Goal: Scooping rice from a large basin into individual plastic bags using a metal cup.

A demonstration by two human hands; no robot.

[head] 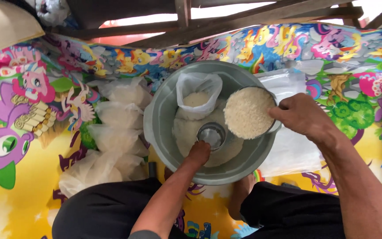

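A grey plastic basin [160, 119] sits on a bright cartoon-printed mat and holds a heap of white rice [184, 132]. My right hand [303, 116] grips a round metal can filled with rice [247, 112] over the basin's right side. My left hand [198, 153] reaches into the basin and holds a small empty metal cup [212, 134] resting in the rice. A clear plastic bag [197, 95], partly filled with rice, stands open in the basin behind the cup.
Several filled, tied plastic bags of rice [116, 132] lie on the mat to the basin's left. A stack of flat clear bags [288, 150] lies under the basin's right side. My dark-trousered legs are at the bottom. Wooden beams cross the top.
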